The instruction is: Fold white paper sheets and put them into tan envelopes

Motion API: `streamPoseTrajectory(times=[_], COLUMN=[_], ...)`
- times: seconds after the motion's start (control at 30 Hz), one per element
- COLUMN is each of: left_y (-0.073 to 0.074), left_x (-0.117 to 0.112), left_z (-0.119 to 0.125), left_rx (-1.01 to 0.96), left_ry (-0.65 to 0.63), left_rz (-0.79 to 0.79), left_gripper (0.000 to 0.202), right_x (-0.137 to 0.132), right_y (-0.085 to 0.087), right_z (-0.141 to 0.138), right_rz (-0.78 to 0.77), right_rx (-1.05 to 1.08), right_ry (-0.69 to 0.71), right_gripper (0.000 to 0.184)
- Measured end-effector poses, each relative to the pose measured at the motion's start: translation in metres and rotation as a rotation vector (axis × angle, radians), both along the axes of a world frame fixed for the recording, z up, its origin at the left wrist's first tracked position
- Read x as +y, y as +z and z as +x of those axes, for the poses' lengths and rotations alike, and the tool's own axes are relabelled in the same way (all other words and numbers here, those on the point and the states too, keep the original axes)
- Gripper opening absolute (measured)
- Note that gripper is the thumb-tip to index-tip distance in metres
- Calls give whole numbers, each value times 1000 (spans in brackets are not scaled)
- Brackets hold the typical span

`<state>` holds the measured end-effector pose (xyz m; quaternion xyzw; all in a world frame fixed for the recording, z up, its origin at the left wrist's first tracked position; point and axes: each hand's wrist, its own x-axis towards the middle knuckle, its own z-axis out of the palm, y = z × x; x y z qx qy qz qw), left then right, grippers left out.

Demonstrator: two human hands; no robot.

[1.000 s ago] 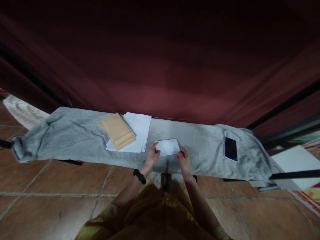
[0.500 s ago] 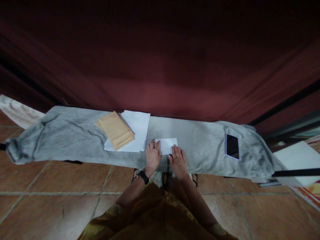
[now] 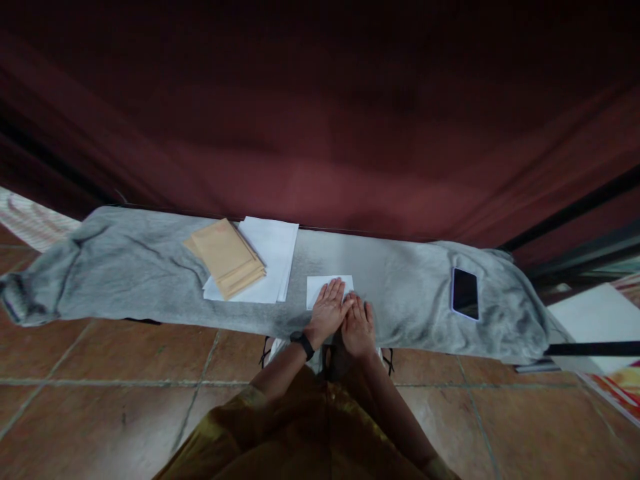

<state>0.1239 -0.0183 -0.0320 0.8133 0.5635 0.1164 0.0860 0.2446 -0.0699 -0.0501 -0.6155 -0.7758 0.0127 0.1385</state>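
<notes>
Red backdrop fills the upper half; top goes near black, detail lost. Tiled floor below, cut off by the bottom edge. Tabletop spans the middle under a grey cloth, bunched at both ends, so its own surface is hidden. White board far right, crossed by a black bar; runs up to the right edge. White sheets lie left of the hands, partly hidden by brown envelopes fanned on top. Can't see inside the envelopes, so contents unknown.

Left grip: flat, palm down, fingers straight and close together, laid over the small paper. Right grip: also flat, fingers extended, just beside the left, fingertips at the paper's near right corner; can't tell if they press on it. Small paper sits on the cloth under the left fingers, right part covered, left end showing. Phone well right, screen dark. Black watch on the left wrist.
</notes>
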Motion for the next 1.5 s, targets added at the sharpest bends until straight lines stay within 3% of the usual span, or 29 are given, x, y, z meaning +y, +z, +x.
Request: streamPoseTrajectory(times=[0.27, 0.47, 0.6, 0.83, 1.03, 1.27, 1.5], left_y=[-11, -12, -10, -16, -16, -13, -9], left_x=[-7, -15, -14, -15, -15, -13, -15], left_z=[-37, -62, -50, -14, -24, -36, -44], left_rx=[62, 41, 27, 16, 0, -1, 15], left_ry=[131, 208, 207, -32, -4, -12, -41], left_rz=[88, 123, 128, 93, 93, 83, 63], left_gripper=[64, 61, 59, 64, 57, 58, 57], right_x=[-4, -1, 19, 63, 75, 100, 96], right_y=[-7, -1, 9, 11, 7, 19, 20], right_z=[5, 11, 1, -19, -5, 8, 10], right_rz=[70, 49, 43, -89, -34, -38, -26], right_rx=[79, 124, 178, 120, 77, 55, 79], right_ry=[-48, -83, -28, 92, 78, 60, 20], right_gripper=[53, 54, 53, 52, 49, 41, 39])
